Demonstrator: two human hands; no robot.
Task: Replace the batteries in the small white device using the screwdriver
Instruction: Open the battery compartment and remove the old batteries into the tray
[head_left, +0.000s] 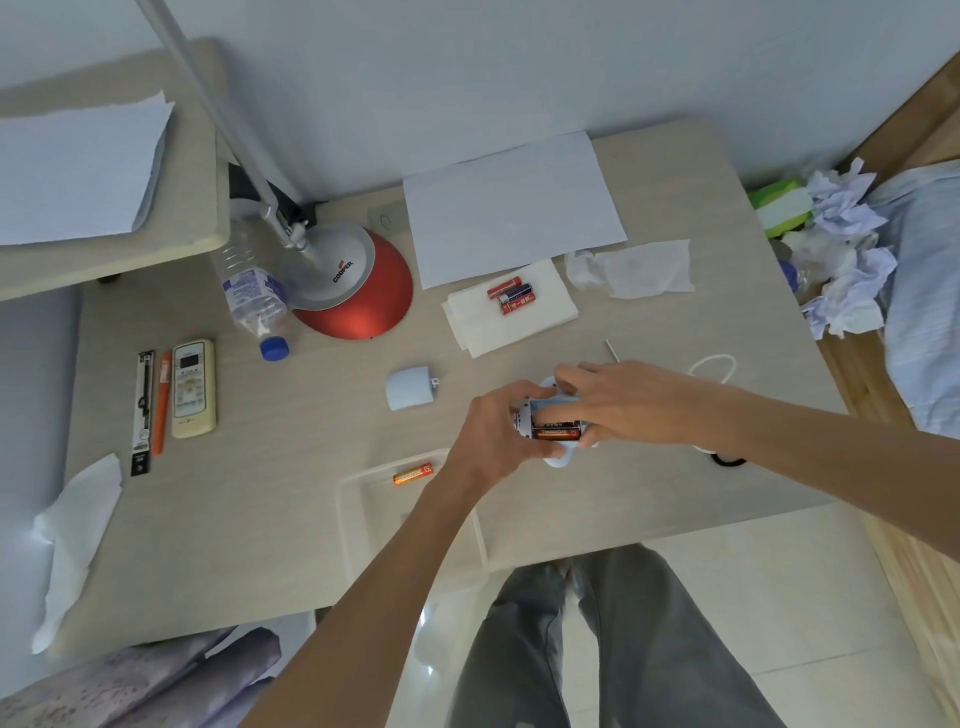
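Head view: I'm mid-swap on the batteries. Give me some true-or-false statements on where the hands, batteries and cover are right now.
1. Both the left hand and the right hand are on the small white device. True.
2. The device's battery compartment is empty. False: an orange-and-black battery sits in it.
3. One orange battery lies in the clear tray. True.
4. The detached cover lies to the right of the device. False: it lies to its left.
5. Five batteries rest on the white napkin. False: three batteries do.
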